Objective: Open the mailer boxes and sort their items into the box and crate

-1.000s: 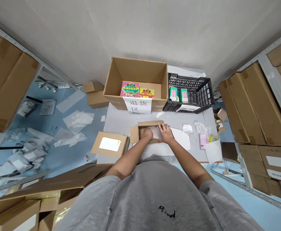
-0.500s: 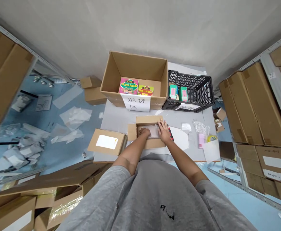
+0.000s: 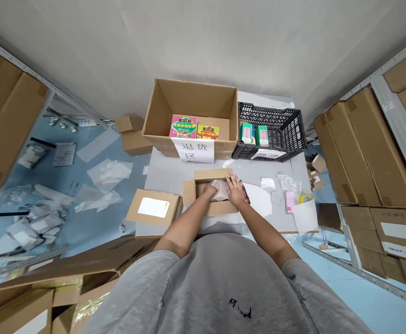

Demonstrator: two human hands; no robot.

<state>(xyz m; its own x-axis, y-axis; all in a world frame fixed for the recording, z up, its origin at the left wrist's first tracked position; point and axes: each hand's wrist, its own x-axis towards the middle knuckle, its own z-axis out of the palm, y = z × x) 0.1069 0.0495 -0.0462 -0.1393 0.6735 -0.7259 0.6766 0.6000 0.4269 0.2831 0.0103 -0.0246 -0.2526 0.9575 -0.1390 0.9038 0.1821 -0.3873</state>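
Note:
An open small cardboard box [image 3: 220, 208] sits on the table in front of me, its flaps folded outward. Inside lies a package in translucent pale wrap [image 3: 219, 189]. My left hand [image 3: 210, 190] reaches into the box from the left and grips the package's left end, its fingertips partly hidden. My right hand [image 3: 235, 189] lies open over the box's right edge, fingers stretched out against the flap and the near side of the package. A red and black object [image 3: 245, 193] shows just right of that hand, partly covered.
Behind stand a large cardboard box [image 3: 161, 146] holding colourful books and a black plastic crate [image 3: 286, 157] with small green boxes. A closed labelled carton [image 3: 133, 211] is at left. Bubble wrap [image 3: 288, 184] and a yellow tape roll [image 3: 306, 199] lie at right. Shelves flank both sides.
The wrapped package has shifted and bunched up slightly inside the box under my left hand. My right hand stays at the box's right edge. The view has moved a little.

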